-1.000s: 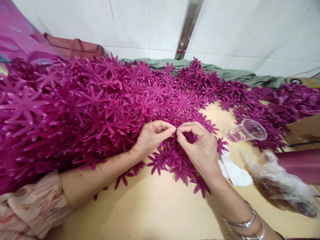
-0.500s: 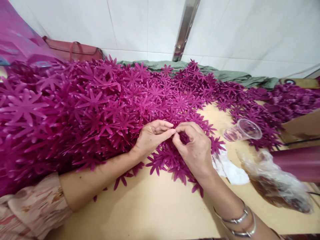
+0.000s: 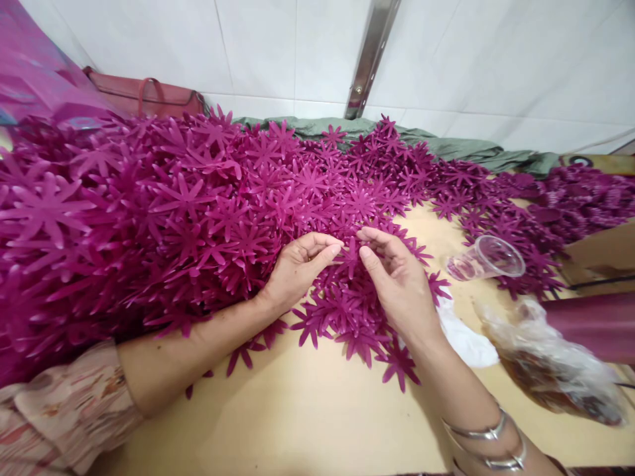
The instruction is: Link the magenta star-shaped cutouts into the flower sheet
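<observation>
- Magenta flower cutouts (image 3: pixel 228 211) lie heaped along the desk (image 3: pixel 297 410) toward its far edge, thickest at the left, with stragglers nearer the front edge.
- Left hand (image 3: pixel 297 271): thumb and forefinger pinched together over the heap; I cannot tell whether a cutout is between them.
- Right hand (image 3: pixel 404 284): released, thumb and fingers parted beside the left fingertips.
- Toward the desk's right edge: clear cup (image 3: pixel 473 263), white tissue (image 3: pixel 466 337), plastic bag (image 3: pixel 555 373).
</observation>
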Demonstrator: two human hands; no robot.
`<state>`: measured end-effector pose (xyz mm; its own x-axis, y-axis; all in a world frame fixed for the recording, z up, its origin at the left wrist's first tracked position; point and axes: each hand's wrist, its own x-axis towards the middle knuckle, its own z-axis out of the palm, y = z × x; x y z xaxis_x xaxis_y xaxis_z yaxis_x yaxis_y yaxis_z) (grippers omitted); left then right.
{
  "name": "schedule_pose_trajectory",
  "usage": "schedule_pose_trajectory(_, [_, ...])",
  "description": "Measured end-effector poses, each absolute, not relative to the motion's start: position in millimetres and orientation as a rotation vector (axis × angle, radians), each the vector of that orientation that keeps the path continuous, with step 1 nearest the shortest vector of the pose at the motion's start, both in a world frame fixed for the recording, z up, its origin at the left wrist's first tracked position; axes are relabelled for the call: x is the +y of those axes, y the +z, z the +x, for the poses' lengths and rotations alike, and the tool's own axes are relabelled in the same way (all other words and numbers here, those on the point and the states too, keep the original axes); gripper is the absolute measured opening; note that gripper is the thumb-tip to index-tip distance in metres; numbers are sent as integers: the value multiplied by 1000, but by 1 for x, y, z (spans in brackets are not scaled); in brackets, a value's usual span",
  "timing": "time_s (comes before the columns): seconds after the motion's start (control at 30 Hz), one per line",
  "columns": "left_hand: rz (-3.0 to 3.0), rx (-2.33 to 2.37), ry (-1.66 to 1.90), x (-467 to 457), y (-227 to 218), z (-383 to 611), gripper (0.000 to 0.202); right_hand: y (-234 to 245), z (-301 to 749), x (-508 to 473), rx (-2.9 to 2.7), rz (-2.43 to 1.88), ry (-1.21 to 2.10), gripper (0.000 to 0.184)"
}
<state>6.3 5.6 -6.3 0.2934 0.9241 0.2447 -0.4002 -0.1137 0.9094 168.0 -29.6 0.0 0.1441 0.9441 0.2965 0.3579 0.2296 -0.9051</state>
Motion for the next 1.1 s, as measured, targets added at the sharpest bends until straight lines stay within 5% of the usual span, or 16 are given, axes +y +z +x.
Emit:
schedule_pose_trajectory(0.17, [1228,593,1249,6,-4,6,21,-3,169,-27,-1308,-1280,922,69])
schedule_pose_trajectory(1.1, [1139,608,1217,6,-3,7,37,4,171,-29,-1217,-1211,817,69])
